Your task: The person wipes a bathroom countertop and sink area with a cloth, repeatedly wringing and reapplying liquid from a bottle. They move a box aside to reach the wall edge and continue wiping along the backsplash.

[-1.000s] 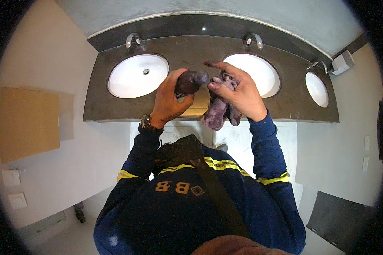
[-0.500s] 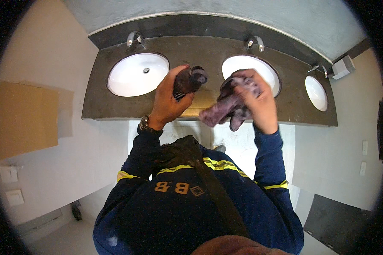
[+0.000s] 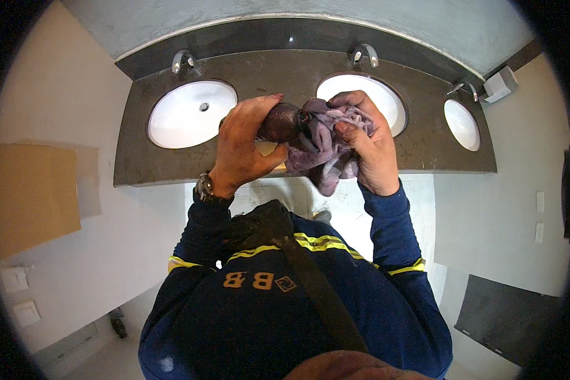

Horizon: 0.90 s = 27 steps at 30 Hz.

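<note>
While the left grip [image 3: 242, 142] is closed around a dark bottle [image 3: 280, 123], the right grip [image 3: 376, 149] pinches a bunched purple-grey cloth [image 3: 323, 134], loose folds hanging below its fingers. Bottle lies between the two grips, narrower end turned toward the right one and meeting the cloth; whether the very tip is wrapped or just hidden behind folds, cannot tell. Handwork with cloth at that end looks under way, by my judgement: contact made, both things in hand. Setting down not yet done for either; the table [image 3: 272, 73] runs beyond the grips. No sure sign of how much of the bottle's surface is dealt with. Dark smudges on the fingertips [image 3: 342, 127] of the right grip.

Containers: bottle wall dark, contents not readable. Left basin [image 3: 178, 120], beyond and left of the left grip: white bowl, drain [image 3: 204, 107] showing, no standing water made out. Middle basin [image 3: 361, 82], just beyond the right grip and partly covered by it, so bowl only half checked. Right basin [image 3: 461, 125], well apart, to the right of the right grip. Pale box [image 3: 501, 84] on the wall farther past it, inside hidden
</note>
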### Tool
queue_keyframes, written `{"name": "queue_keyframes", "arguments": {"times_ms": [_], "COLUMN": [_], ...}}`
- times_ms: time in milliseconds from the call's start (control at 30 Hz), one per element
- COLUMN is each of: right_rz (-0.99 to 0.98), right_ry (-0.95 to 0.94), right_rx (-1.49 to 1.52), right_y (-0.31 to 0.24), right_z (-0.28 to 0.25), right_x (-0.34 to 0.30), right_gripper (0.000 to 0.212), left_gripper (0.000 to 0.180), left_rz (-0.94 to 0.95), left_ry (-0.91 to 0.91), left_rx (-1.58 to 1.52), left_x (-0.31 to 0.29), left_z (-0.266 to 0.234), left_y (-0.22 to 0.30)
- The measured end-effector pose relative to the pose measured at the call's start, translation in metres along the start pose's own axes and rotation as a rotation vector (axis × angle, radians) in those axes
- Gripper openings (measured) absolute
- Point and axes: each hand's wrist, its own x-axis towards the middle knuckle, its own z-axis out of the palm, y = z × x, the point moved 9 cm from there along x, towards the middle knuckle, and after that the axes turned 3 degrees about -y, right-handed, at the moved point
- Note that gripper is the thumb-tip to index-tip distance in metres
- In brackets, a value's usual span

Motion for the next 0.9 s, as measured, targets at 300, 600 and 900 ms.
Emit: {"name": "queue_keyframes", "arguments": {"times_ms": [300,600,900], "right_rz": [-0.077,-0.123,-0.088], "right_ry": [0.261,0.228,0.339], "right_rx": [-0.101,-0.338,-0.298], "right_y": [0.017,0.01,0.019], "right_z": [-0.01,-0.006,-0.018], "right_x": [-0.009,-0.028,-0.032], "right_gripper": [0.018,0.025,0.016], "left_gripper": [0.072,0.076,0.072], "left_rz": [0.041,0.06,0.067], "left_ry": [-0.048,-0.115,-0.256], "left_rx": [0.145,0.181,0.232], "left_x": [0.014,0.03,0.045], "left_z": [-0.011,-0.018,-0.018], "left_y": [0.014,0.028,0.04]}}
